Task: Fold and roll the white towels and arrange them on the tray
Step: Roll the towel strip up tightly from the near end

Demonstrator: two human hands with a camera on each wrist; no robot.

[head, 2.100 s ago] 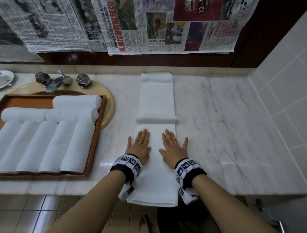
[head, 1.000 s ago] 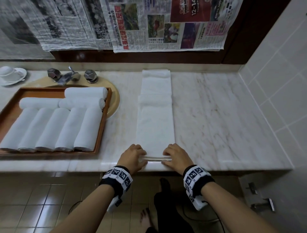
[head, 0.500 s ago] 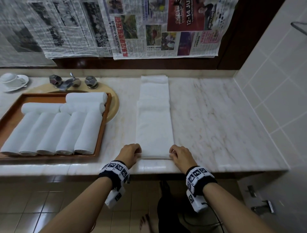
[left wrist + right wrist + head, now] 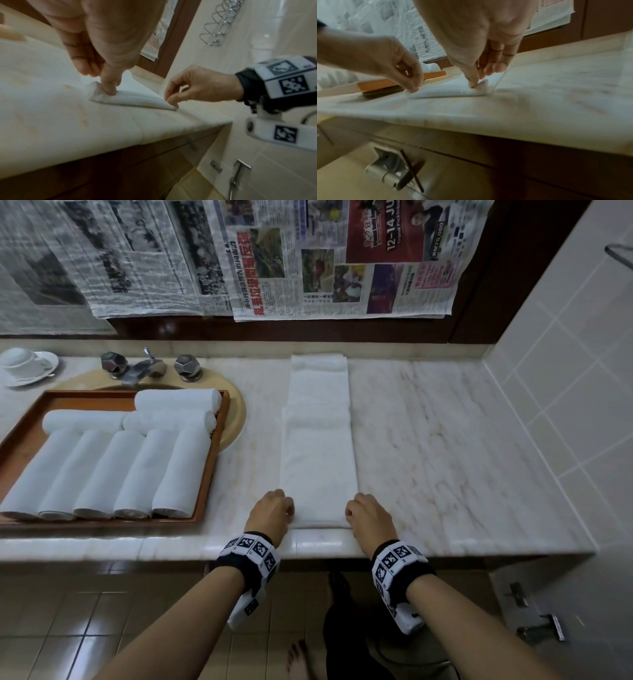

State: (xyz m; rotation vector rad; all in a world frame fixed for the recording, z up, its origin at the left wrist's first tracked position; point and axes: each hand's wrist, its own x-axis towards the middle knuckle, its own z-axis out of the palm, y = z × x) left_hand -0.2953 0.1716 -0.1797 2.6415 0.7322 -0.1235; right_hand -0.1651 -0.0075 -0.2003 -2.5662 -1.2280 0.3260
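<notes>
A long folded white towel (image 4: 318, 446) lies lengthwise on the marble counter (image 4: 445, 457), its near end turned over into a small first roll (image 4: 130, 98). My left hand (image 4: 274, 511) pinches the left corner of that roll (image 4: 97, 92). My right hand (image 4: 366, 515) pinches its right corner (image 4: 479, 86). A wooden tray (image 4: 212, 467) to the left holds several rolled white towels (image 4: 137, 470): a row lying lengthwise and others crosswise behind them.
The tray sits over a beige sink (image 4: 236, 412) with a chrome tap (image 4: 144, 369). A white cup and saucer (image 4: 25, 366) stands at the far left. Newspaper (image 4: 325, 258) covers the wall behind. A tiled wall (image 4: 565, 371) bounds the counter on the right.
My hands went from lying flat on the towel to its near end, which was drawn up onto the counter; they curled over it and started a small roll, shifting to its corners.
</notes>
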